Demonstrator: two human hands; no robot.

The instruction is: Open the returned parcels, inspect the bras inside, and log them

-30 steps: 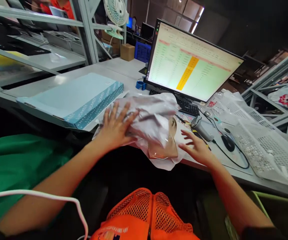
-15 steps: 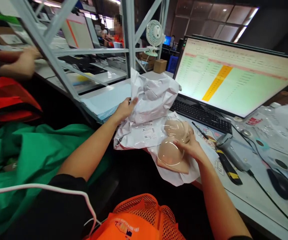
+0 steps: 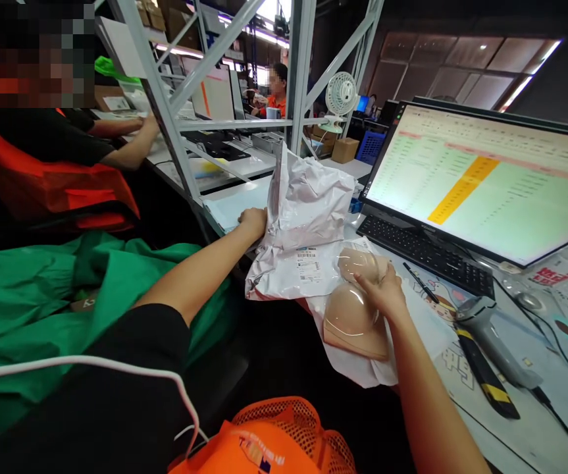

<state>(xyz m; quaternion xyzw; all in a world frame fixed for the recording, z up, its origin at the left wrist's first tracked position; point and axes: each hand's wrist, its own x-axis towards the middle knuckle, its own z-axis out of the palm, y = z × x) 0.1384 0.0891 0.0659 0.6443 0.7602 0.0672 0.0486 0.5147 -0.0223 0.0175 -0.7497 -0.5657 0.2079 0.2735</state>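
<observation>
L hand (image 3: pixel 254 220) pinches the bag (image 3: pixel 313 204) by its left edge, upright above the tabletop (image 3: pixel 525 428), & R hand (image 3: pixel 385 296) is curled on the wrapped pads (image 3: pixel 353 322) at the tabletop's front edge, partly overhanging, so prob. a slack grip or nudge could tip them off.

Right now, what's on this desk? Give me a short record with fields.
Left hand: holds up a crumpled grey bag by its edge.
Right hand: grips beige cups in clear wrap.
Behind: monitor showing a spreadsheet, keyboard.
Right of cups: pen, scanner.
Nearby: another person seated on the left.
</observation>
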